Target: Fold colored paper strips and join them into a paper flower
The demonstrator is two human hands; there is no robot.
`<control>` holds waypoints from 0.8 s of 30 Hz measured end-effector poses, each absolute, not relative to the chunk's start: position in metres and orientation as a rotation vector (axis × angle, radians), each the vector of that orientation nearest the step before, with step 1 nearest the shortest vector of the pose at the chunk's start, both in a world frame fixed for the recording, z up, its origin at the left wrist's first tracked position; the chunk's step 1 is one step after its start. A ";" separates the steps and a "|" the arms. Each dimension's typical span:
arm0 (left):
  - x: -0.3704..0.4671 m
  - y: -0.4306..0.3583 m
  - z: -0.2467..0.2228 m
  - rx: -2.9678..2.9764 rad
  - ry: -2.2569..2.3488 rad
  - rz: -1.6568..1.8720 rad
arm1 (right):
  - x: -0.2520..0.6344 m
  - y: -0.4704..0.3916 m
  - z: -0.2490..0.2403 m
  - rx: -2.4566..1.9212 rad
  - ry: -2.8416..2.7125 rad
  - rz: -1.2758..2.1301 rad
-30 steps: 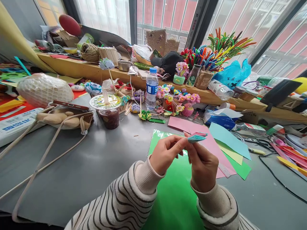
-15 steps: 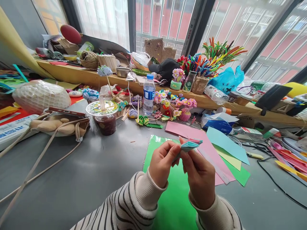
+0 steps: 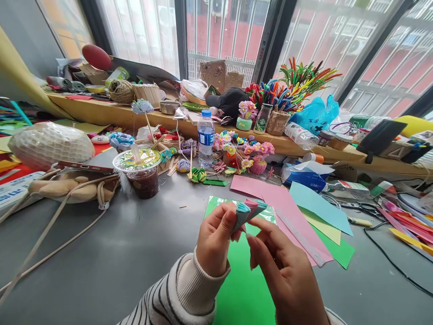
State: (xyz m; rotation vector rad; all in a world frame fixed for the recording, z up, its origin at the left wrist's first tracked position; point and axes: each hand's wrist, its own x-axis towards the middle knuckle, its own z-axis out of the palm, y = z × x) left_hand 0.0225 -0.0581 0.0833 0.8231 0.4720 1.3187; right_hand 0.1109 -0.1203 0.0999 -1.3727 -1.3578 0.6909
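Note:
A folded paper piece in light blue and pink, with layered pleats, is pinched between the thumb and fingers of my left hand. Its folded ends point up and to the right, while the lower part is hidden by my fingers. Just right of it, my right hand has its thumb and index finger apart, the index fingertip close to the paper's lower edge. Whether that fingertip touches the paper I cannot tell. Beneath both hands lies a bright green sheet under a clear sleeve.
Pink, light blue and other coloured sheets overlap to the right, with scissors beyond. A lidded drink cup, a water bottle and paper flowers stand at the back. A beige strapped bag lies left.
My right hand has let go of the folded paper and moved down and right, fingers parted. My left hand has turned the piece, so its blue and pink layers show separately.

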 end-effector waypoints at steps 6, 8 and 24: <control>0.023 -0.058 0.079 0.840 0.484 1.302 | 0.114 -0.119 0.099 -1.383 -1.410 0.608; 0.023 -0.057 0.079 0.835 0.489 1.277 | 0.115 -0.119 0.100 -1.378 -1.430 0.554; 0.006 0.001 0.056 0.605 0.583 1.105 | 0.172 -0.148 0.108 -1.393 -2.238 -0.228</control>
